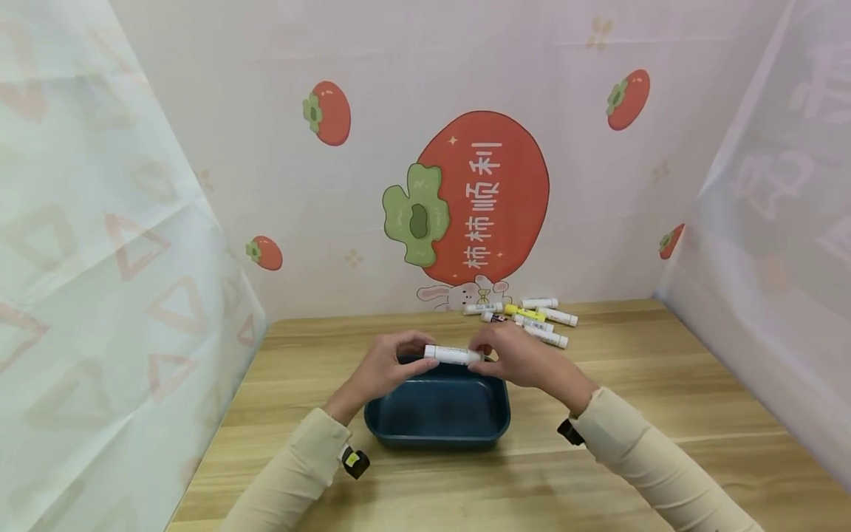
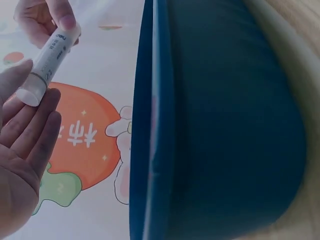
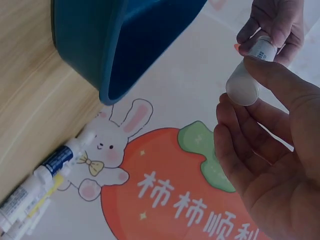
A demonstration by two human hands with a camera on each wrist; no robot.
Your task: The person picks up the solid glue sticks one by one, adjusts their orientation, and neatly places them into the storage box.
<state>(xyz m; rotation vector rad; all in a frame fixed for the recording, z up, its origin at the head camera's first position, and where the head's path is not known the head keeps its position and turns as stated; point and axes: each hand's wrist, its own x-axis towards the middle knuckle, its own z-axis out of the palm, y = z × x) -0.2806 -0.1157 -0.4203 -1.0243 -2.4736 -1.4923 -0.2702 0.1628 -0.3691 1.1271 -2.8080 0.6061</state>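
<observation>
A white glue stick (image 1: 453,355) lies level between both hands, above the far rim of a dark blue bin (image 1: 436,442). My left hand (image 1: 388,362) pinches its left end between thumb and fingers. At the other end, my right hand (image 1: 521,356) grips it with thumb and fingertips. The left wrist view shows printing along the barrel of the glue stick (image 2: 54,56) and a ring near its end. In the head view, the bin's visible floor holds nothing.
Beyond my right hand, several more glue sticks (image 1: 547,337) lie in a loose pile at the back of the wooden table (image 1: 631,369), with a yellow one (image 1: 525,313) among them. A printed cloth (image 1: 292,185) hangs behind and along both sides.
</observation>
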